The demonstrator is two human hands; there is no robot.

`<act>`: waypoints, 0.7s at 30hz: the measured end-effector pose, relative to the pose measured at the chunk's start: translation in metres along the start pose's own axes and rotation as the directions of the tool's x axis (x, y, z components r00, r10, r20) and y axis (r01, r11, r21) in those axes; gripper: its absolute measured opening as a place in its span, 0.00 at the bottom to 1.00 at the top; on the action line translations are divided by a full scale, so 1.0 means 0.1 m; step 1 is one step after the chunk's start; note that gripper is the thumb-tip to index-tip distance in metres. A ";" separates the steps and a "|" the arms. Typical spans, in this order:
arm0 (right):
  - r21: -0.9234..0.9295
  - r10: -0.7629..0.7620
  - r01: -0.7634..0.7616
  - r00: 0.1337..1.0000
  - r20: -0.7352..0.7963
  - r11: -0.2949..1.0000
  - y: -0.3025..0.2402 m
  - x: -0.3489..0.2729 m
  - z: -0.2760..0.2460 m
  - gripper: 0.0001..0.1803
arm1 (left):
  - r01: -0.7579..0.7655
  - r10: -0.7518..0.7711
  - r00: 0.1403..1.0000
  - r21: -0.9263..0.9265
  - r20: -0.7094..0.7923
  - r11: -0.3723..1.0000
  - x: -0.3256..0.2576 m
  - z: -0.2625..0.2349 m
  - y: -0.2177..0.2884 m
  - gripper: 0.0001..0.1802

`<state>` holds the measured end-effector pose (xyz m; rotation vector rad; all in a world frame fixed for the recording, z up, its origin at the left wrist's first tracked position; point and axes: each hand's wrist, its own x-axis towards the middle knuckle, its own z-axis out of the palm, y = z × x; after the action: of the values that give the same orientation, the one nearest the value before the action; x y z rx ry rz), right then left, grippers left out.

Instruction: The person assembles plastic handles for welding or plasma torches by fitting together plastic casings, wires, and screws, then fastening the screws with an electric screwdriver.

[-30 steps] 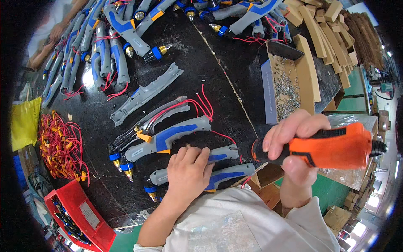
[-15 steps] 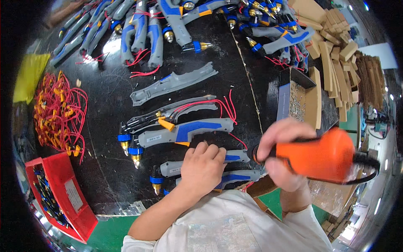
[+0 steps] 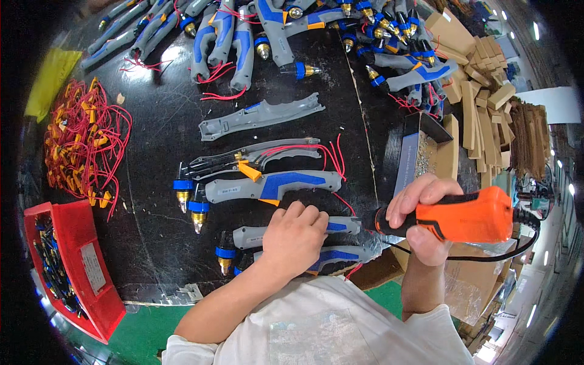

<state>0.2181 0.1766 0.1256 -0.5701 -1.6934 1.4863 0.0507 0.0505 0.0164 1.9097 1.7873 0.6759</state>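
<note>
The right hand point(image 3: 427, 213) is wrapped round an orange power screwdriver point(image 3: 468, 218) right of centre, its nose just beside a grey-blue handle point(image 3: 249, 237) at lower centre, the left hand point(image 3: 296, 238) curled over that, hold hidden, with a red bin point(image 3: 109, 304) down at lower left.

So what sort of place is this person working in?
Likely an assembly workshop: many matching gray-and-blue handles lie on a black table, with a heap of red wires at left and an orange corded tool at right.
</note>
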 end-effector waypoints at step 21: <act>-0.086 -0.056 0.076 0.976 0.212 0.993 -0.15 0.06 -0.07 0.23 | -0.018 0.018 1.000 0.003 0.017 1.000 0.07 -0.04 0.05 0.23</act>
<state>0.2223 0.1826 0.1418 -0.4136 -1.9339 1.4668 0.0520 0.0572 0.0230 1.9300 1.7642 0.6616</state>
